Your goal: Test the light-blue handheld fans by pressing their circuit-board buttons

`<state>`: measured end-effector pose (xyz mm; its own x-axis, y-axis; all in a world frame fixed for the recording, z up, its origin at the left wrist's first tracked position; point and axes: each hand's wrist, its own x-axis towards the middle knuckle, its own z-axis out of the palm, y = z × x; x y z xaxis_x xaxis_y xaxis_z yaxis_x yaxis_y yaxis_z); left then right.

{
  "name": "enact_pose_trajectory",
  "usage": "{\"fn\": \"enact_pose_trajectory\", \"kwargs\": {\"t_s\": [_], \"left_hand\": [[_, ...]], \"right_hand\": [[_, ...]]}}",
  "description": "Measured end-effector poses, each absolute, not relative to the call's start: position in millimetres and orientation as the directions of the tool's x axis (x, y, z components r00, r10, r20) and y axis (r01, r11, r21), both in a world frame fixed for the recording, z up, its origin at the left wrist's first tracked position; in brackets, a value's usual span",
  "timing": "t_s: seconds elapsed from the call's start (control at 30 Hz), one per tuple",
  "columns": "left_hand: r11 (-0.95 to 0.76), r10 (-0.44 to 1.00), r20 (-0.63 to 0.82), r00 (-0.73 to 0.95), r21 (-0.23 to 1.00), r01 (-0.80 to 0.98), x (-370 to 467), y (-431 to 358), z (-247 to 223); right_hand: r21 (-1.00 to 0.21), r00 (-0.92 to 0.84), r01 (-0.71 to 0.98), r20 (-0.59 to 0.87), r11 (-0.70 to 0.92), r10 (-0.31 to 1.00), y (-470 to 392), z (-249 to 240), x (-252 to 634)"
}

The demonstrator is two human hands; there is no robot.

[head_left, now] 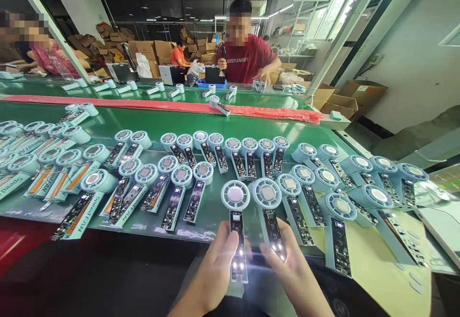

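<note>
My left hand [222, 254] grips a light-blue handheld fan [235, 196] by its handle, thumb on the exposed dark circuit board, where small white lights glow. Just to its right, my right hand [287, 254] holds a second light-blue fan [267, 193] by the handle, its board lit near the lower end. Both fans have round heads pointing away from me, side by side and almost touching. Around them, many similar fans with open handles lie in rows on the green bench [208, 211].
Across the green conveyor [172, 123] runs a red strip [161, 107] with one fan on it. A person in a red shirt [247, 58] works opposite, holding a tool. Yellowish sheet [391, 278] with small discs lies at right. Cardboard boxes [143, 51] are stacked behind.
</note>
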<state>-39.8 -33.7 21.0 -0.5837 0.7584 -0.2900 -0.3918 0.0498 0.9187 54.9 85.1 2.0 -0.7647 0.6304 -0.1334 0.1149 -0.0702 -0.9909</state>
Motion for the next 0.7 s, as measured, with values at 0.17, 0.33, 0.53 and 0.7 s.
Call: {"fn": "enact_pose_trajectory", "kwargs": {"t_s": [0.17,0.33,0.53,0.7], "left_hand": [[0.462,0.731,-0.35,-0.586,0.885,0.048,-55,-39,28],[0.609,0.732,-0.275,-0.623,0.674,0.418,-61,-31,26],[0.479,0.783,-0.06,-0.619,0.693,0.539,-66,-39,32],[0.196,0.588,0.537,-0.606,0.632,0.75,-94,-81,26]], "right_hand": [[-0.916,-0.757,0.231,0.043,0.328,0.652,100,-13,60],[-0.709,-0.814,0.3,0.158,0.638,0.559,103,-10,53],[-0.318,-0.876,0.281,0.3,0.905,0.377,90,-18,39],[-0.577,-0.893,0.219,0.206,0.787,0.399,121,-1,44]]}}
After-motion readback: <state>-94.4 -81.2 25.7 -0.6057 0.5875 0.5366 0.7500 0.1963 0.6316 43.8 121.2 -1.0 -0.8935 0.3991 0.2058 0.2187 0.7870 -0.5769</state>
